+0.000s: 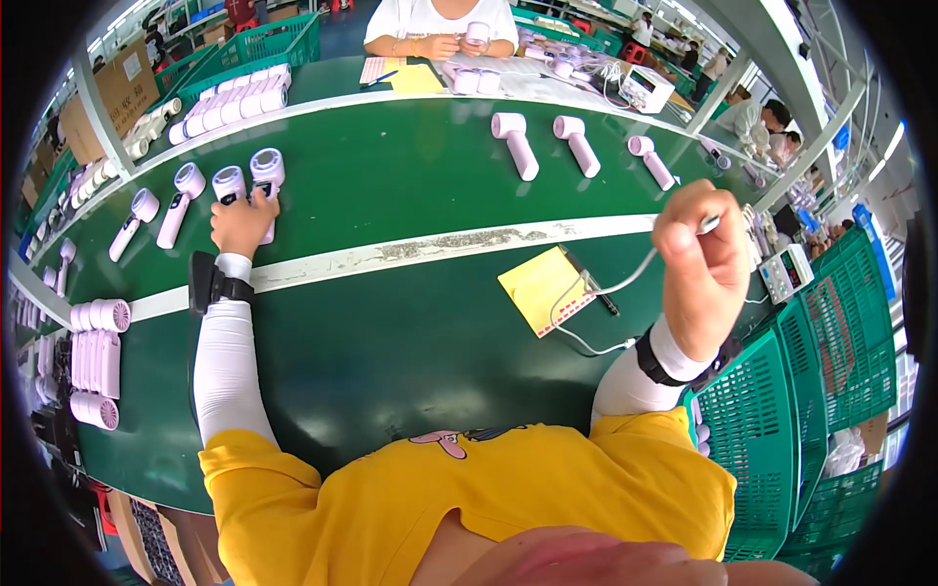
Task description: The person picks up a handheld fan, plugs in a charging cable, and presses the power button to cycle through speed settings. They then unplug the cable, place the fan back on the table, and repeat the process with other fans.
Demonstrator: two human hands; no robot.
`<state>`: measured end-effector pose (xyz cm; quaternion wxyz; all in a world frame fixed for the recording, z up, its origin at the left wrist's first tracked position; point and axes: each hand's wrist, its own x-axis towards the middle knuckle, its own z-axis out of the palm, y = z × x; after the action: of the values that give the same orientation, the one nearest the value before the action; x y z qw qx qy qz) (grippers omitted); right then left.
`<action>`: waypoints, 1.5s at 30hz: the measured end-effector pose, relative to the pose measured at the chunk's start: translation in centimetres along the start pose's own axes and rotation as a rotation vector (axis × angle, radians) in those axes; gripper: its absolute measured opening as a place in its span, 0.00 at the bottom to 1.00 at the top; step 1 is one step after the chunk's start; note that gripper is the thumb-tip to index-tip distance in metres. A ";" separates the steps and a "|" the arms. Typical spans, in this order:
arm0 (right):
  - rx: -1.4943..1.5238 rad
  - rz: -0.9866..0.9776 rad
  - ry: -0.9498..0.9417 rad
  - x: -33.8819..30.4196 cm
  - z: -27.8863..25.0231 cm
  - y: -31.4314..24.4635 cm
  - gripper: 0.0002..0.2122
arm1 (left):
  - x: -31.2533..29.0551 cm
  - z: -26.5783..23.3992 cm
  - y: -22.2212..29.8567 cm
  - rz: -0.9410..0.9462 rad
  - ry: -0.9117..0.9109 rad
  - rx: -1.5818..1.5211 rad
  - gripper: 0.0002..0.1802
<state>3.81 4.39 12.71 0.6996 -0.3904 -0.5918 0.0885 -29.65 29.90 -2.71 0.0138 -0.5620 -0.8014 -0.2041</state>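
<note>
My left hand (242, 223) reaches to the left side of the green bench, its fingers curled at the handles of two pale lilac handheld fans, one on the left (229, 180) and one on the right (266, 164). The handles are partly hidden by the hand. To their left lie two more fans, one closer (174, 217) and one farther left (125, 234). Raised at the right, my right hand (702, 259) is closed on the end of a white cable (630, 278), a small plug tip showing at the fingers. The cable runs down across a yellow paper pad (547, 290).
Beside the pad lies a black pen (598, 283). Three fans (518, 148) rest at the far right. Stacked fans (96, 363) stand at the left edge. Green crates (747, 444) and a power supply (785, 273) are at my right. Opposite, a person (442, 29) holds a fan.
</note>
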 end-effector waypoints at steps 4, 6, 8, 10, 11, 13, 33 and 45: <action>0.043 -0.079 -0.134 0.0 -0.4 0.6 0.10 | -1.0 -0.3 1.4 0.071 0.034 0.066 0.27; 0.091 -0.077 -0.131 -0.2 -0.5 0.5 0.10 | -1.2 -0.2 1.4 0.025 0.034 -0.034 0.27; 0.121 -0.074 -0.130 -0.6 -0.5 0.4 0.10 | -1.9 -0.2 1.1 0.035 0.059 -0.075 0.26; 0.127 -0.080 -0.200 -1.1 -0.2 0.7 0.10 | -2.2 -0.5 1.3 0.060 0.114 -0.177 0.24; 0.130 -0.089 -0.236 -1.3 0.1 1.0 0.10 | -2.4 -0.6 1.2 0.058 0.123 -0.179 0.24; -0.027 0.090 -0.398 -2.2 0.9 1.3 0.09 | -4.6 -1.3 1.3 0.490 0.426 -0.266 0.16; 0.633 1.247 -0.463 -9.9 3.1 7.4 0.16 | -23.0 -7.0 2.1 0.937 -0.305 -0.654 0.22; 0.543 1.315 -0.519 -9.7 2.7 8.1 0.15 | -21.1 -11.6 2.3 0.740 -0.797 -0.127 0.22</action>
<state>1.41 5.41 0.03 0.4127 -0.4436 -0.3401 0.7192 -22.18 7.65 3.37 -0.2542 -0.8400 -0.4793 -0.0047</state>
